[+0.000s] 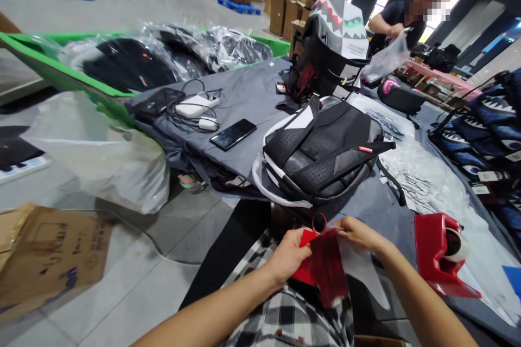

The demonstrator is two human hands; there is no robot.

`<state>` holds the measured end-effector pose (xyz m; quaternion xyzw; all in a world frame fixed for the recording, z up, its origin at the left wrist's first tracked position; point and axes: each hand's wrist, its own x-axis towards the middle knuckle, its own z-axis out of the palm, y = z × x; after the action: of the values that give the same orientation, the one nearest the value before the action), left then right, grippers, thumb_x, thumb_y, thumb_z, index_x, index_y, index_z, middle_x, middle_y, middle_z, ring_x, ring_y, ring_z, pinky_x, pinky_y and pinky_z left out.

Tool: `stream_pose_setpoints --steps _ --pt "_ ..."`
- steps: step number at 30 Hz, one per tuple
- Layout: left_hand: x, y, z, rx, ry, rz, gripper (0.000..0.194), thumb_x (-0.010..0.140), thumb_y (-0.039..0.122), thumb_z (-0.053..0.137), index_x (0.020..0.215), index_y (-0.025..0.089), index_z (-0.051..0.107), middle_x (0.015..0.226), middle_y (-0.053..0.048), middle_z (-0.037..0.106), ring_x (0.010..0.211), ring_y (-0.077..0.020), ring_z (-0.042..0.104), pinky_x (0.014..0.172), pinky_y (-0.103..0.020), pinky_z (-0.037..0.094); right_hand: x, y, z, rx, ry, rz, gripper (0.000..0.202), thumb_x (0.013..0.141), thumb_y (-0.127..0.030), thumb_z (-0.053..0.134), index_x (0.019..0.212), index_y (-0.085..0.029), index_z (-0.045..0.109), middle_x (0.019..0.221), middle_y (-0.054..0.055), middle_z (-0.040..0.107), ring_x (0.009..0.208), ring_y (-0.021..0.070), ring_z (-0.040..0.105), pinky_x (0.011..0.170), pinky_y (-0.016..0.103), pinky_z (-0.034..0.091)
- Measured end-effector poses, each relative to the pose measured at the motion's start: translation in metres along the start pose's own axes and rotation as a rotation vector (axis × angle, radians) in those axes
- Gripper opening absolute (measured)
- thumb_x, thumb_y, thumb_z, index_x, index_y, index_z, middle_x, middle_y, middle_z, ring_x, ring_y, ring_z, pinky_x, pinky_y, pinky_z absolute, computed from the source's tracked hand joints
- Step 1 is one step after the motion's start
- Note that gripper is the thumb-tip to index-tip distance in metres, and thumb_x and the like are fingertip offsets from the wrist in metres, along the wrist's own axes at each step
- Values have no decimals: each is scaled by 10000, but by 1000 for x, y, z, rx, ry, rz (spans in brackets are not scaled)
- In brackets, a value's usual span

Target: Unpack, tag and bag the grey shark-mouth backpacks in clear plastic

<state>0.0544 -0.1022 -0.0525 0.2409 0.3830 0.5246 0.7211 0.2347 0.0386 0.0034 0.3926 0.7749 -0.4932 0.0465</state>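
Observation:
Over my lap, my left hand (287,257) is closed on a bright red flat piece (303,274) with a red-rimmed round hole at its top. A darker red, shiny sheet (329,268) hangs beside it; I cannot tell whether the two are joined. My right hand (358,232) pinches the upper edge of a clear plastic sleeve (362,268) alongside the dark red sheet. Just beyond both hands a black and white backpack (325,146) lies on the grey-covered table (240,97), its straps facing up.
A red tape dispenser (433,257) stands at right, near plastic bags (423,179). A phone (233,134) and tangled cables (191,111) lie at left. Further back are an upright backpack (340,32), a green-edged bin (114,92) and a person (401,19) holding a plastic bag.

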Motion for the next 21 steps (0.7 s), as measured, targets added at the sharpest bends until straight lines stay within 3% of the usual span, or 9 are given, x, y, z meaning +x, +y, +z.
stream_pose_setpoints --steps 4,7,10,12,13,16,17,18,21 --pt "-4 -11 8 618 71 229 205 910 341 546 878 165 646 737 -36 668 678 -180 612 674 -274 448 24 -17 14 119 247 54 626 749 -788 505 545 -202 424 494 -62 296 492 74 225 446 218 210" --pt "0 -9 10 1126 62 275 224 927 178 420 1010 159 627 788 -72 678 721 -210 636 706 -300 443 23 -34 22 127 295 -18 609 790 -759 491 564 -194 447 522 -43 345 516 85 274 463 224 240" --pt "0 -8 9 1239 -14 296 185 912 159 433 966 161 610 835 -83 679 753 -212 636 731 -305 449 21 -44 36 16 420 -26 498 732 -634 627 566 -184 492 542 -27 422 538 100 342 482 229 273" --pt "-1 -9 3 1116 3 358 179 940 250 460 858 181 603 811 -54 656 741 -188 610 729 -293 443 23 -43 44 -40 544 -12 391 684 -520 664 561 -181 511 539 -25 442 534 103 355 481 231 272" --pt "-2 -9 -1 1009 82 389 223 950 321 478 815 188 594 782 -35 634 719 -175 589 714 -286 437 25 -42 46 -41 579 -8 349 679 -479 646 554 -181 516 532 -25 441 529 103 353 480 232 271" --pt "2 -6 -15 546 470 398 305 841 486 660 780 198 580 714 7 584 675 -153 549 691 -274 431 28 -38 47 29 564 -10 295 672 -432 597 541 -179 519 512 -31 419 521 99 337 483 231 271" --pt "5 -4 -19 354 543 367 338 778 503 731 799 195 592 730 3 604 704 -161 569 723 -281 446 29 -38 46 56 548 -14 296 667 -433 597 537 -182 508 511 -35 406 523 97 328 484 230 266" --pt "9 -3 -20 157 538 317 384 720 513 789 827 187 615 772 -15 643 760 -179 602 780 -298 463 30 -38 44 81 533 -21 300 661 -435 600 532 -186 493 512 -39 392 524 94 317 485 229 261" --pt "23 0 -17 -340 282 139 506 654 523 861 954 150 697 980 -102 736 974 -246 665 964 -363 457 31 -39 40 142 476 -47 298 665 -430 587 528 -196 463 525 -41 374 536 93 298 491 229 261"
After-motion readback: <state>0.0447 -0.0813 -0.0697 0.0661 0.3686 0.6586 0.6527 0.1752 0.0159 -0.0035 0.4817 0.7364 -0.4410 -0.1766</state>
